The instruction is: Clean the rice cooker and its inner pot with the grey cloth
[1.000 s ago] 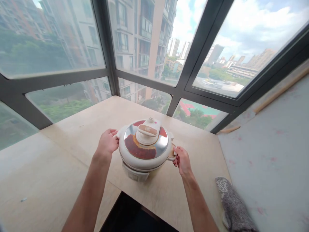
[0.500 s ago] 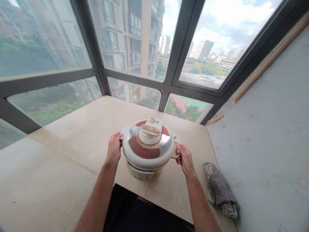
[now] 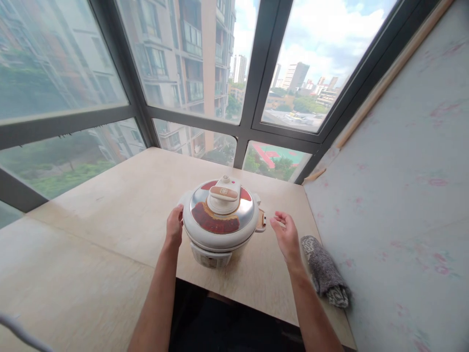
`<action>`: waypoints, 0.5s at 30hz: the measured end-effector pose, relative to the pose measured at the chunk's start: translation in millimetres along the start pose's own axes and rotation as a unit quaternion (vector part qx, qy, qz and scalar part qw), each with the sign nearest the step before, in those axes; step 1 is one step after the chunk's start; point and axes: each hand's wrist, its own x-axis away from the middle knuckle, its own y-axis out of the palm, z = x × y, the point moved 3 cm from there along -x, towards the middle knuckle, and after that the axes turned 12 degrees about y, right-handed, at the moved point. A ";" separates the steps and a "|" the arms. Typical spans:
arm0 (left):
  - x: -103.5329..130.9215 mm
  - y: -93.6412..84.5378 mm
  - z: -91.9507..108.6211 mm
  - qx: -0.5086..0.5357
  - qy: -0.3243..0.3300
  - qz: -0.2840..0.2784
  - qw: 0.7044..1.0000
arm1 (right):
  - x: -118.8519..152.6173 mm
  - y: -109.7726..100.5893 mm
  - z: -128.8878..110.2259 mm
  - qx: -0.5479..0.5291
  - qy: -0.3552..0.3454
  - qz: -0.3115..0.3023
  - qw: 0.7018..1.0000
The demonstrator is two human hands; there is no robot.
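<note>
A white electric pressure cooker (image 3: 214,232) stands upright on the pale tabletop, its lid shiny metal with worn dark red patches. On top is a white lid knob (image 3: 223,195) with a brown strip. My left hand (image 3: 175,226) is at the cooker's left side, fingers curled against it by the handle; the fingertips are partly hidden. My right hand (image 3: 286,234) is in the air just right of the cooker's right handle (image 3: 261,222), apart from it. Its fingers are loosely bent, with nothing between them.
A rolled grey patterned cloth (image 3: 324,271) lies on the tabletop (image 3: 110,215) at the right, beside the floral wall (image 3: 403,220). Windows with dark frames (image 3: 190,120) border the back. A pale cord (image 3: 22,333) shows at the lower left. The table's front edge is near my arms.
My right hand has let go of the cooker's right handle and moved away to the right. My left hand stays at the left side. The view has shifted slightly, and the cord has appeared.
</note>
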 end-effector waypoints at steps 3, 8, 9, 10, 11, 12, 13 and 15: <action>-1.8 -2.6 -2.9 0.023 -0.008 -0.001 1.000 | 6.8 -2.4 -20.3 0.007 -0.063 -0.024 0.998; 0.6 0.2 5.3 0.006 -0.014 0.049 0.999 | 23.9 14.2 -62.8 0.040 -0.164 -0.123 0.978; 0.5 1.7 8.5 -0.007 -0.013 0.055 0.998 | 26.0 19.7 -72.2 0.049 -0.189 -0.136 0.971; -0.5 3.3 12.1 -0.027 -0.008 0.057 0.998 | 27.0 25.6 -81.4 0.058 -0.215 -0.145 0.964; -2.5 5.0 15.9 -0.056 0.002 0.053 0.997 | 26.8 32.1 -90.2 0.068 -0.238 -0.154 0.957; -5.8 6.7 19.9 -0.091 0.016 0.046 0.995 | 25.3 39.2 -98.2 0.079 -0.259 -0.163 0.949; -10.4 8.3 23.9 -0.129 0.031 0.039 0.990 | 22.7 46.9 -105.3 0.094 -0.275 -0.175 0.941; -22.6 11.0 31.9 -0.195 0.060 0.029 0.979 | 16.0 63.9 -116.8 0.134 -0.295 -0.204 0.924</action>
